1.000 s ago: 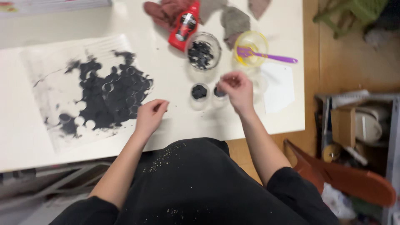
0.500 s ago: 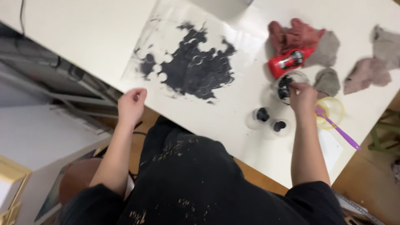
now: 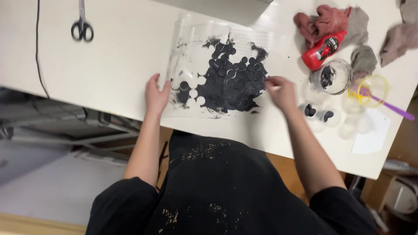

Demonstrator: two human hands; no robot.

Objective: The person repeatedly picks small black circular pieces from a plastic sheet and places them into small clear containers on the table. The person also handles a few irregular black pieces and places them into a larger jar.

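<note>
The clear plastic sheet (image 3: 217,69), covered with black painted discs, lies mid-counter (image 3: 109,65). Its 9 o'clock edge is pressed by the flat, spread left hand (image 3: 156,93); its 3 o'clock edge is pinched by the right hand (image 3: 281,91). The sheet is best kept taut and level. A red squeeze bottle (image 3: 323,50), white-labelled, lies at 2 o'clock.

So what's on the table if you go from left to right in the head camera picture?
Scissors → left hand → plastic sheet of black discs → right hand → red bottle → yellow cup
</note>
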